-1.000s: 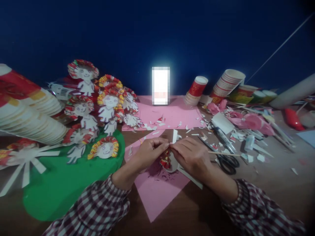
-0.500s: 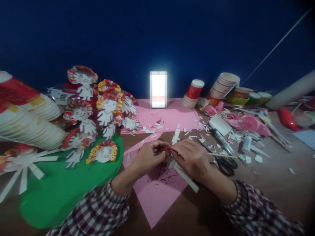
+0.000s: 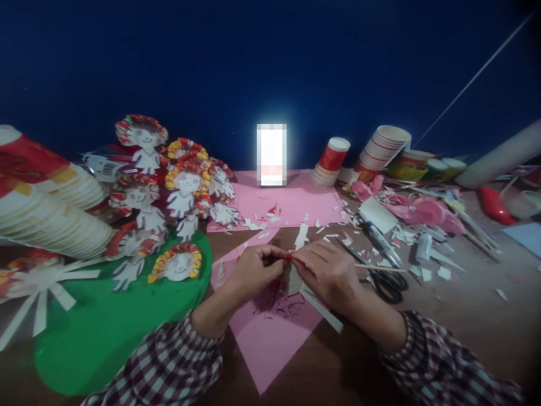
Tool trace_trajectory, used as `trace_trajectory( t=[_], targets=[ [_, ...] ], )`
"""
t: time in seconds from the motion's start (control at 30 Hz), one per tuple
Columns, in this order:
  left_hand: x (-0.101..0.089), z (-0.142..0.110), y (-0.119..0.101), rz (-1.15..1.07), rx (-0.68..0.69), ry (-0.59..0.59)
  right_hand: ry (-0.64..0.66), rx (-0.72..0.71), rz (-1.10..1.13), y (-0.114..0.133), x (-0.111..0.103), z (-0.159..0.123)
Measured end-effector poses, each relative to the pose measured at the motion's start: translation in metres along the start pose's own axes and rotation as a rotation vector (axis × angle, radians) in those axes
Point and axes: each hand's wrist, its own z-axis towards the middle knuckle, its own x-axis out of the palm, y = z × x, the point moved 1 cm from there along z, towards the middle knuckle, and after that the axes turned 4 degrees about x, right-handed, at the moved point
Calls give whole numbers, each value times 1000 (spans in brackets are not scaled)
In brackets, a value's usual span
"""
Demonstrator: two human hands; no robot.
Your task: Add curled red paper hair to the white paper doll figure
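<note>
My left hand (image 3: pixel 256 272) and my right hand (image 3: pixel 327 272) meet over a pink paper sheet (image 3: pixel 270 332) near the table's front. Both pinch a small cut paper-cup piece (image 3: pixel 292 277), white with red curled strips, between thumb and fingertips. A thin wooden stick (image 3: pixel 380 268) pokes out to the right from my right hand. White strips of the piece hang down toward the pink sheet, which carries dark scraps.
Finished paper-cup dolls (image 3: pixel 186 186) stand at left above a green sheet (image 3: pixel 105 327). A stack of cups (image 3: pixel 46 203) lies far left. Scissors (image 3: pixel 386 281), a marker (image 3: pixel 378 237), cup stacks (image 3: pixel 386 144), a lit phone (image 3: pixel 271 155) and paper scraps lie behind and right.
The red curled part that showed below my fingers a second ago is now mostly covered by my hands. My hands stay together and shift only slightly.
</note>
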Motion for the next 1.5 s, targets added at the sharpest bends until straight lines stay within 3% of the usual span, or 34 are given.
trace_trajectory(
  t=[0.23, 0.4, 0.67, 0.97, 1.5],
  targets=[
    [1, -1, 0, -65, -21, 27, -5, -22, -5, 1, -1, 0],
    [0, -2, -4, 35, -33, -5, 7, -29, -13, 0, -1, -1],
    [-5, -1, -5, 143, 65, -11, 15, -71, -42, 2, -1, 0],
    [-2, -2, -6, -25, -21, -21, 12, -60, -49, 1, 2, -2],
    [-2, -2, -6, -75, 8, -5, 1, -32, -44, 3, 2, 2]
  ],
)
